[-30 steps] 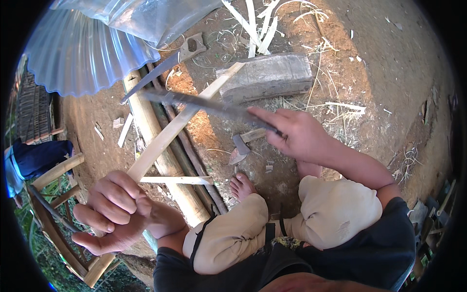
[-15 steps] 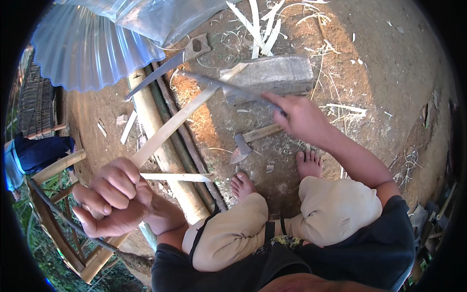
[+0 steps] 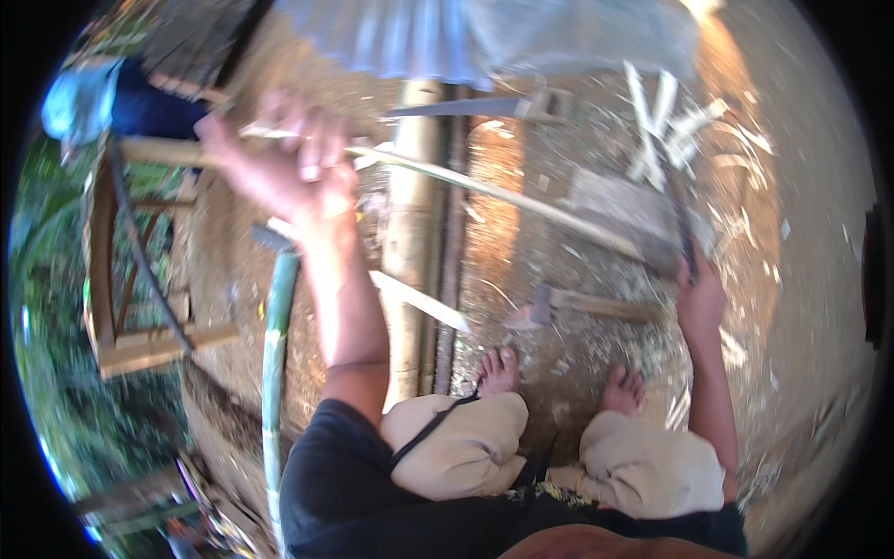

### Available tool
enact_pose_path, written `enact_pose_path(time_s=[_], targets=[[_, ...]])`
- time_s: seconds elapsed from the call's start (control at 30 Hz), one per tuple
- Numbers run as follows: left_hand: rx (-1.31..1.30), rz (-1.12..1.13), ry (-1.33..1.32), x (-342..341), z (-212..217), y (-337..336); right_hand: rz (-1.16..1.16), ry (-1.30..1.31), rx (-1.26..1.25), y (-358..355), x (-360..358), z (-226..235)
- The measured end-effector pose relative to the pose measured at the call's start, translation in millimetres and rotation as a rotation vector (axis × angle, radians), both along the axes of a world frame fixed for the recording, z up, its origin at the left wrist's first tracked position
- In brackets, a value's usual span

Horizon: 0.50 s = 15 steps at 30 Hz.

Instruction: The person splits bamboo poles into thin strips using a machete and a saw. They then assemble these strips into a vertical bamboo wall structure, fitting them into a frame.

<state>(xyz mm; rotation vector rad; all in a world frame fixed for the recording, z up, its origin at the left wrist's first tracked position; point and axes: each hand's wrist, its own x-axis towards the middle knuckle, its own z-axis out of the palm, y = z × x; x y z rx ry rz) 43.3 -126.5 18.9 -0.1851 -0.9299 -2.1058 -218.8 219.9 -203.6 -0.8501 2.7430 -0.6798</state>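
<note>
A thin wooden strip [image 3: 507,198] in the left hand [image 3: 312,177], a long dark blade [image 3: 682,214] in the right hand [image 3: 701,298], above bare ground [image 3: 805,279]
By the ground's left edge is a wooden frame [image 3: 101,261], with a green pole [image 3: 272,391] near it; the left hand, blurred, has its fingers curled round the strip, which slants across above a thick bamboo pole [image 3: 407,242] to the near side of a grey block [image 3: 615,198], though contact there cannot be told; a saw [image 3: 494,107] lies beyond the strip, a hatchet [image 3: 601,304] on its near side; pale slivers [image 3: 663,116] lie past the block's far edge, and near its right edge the right hand's fingers are closed on the blade's near end
</note>
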Motion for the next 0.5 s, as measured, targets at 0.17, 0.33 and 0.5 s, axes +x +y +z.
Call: enact_pose_path(time_s=[0.17, 0.33, 0.5], targets=[[0.125, -0.195, 0.064, 3, -38, -17, 0.105, 0.075, 0.200, 0, -4, -9], [0.220, -0.281, 0.067, -11, -54, -6, 0.190, 0.231, 0.215, -7, 6, -7], [0.197, -0.415, 0.102, -27, -63, 0, 0.512, -0.246, -0.277, -27, 54, 39]])
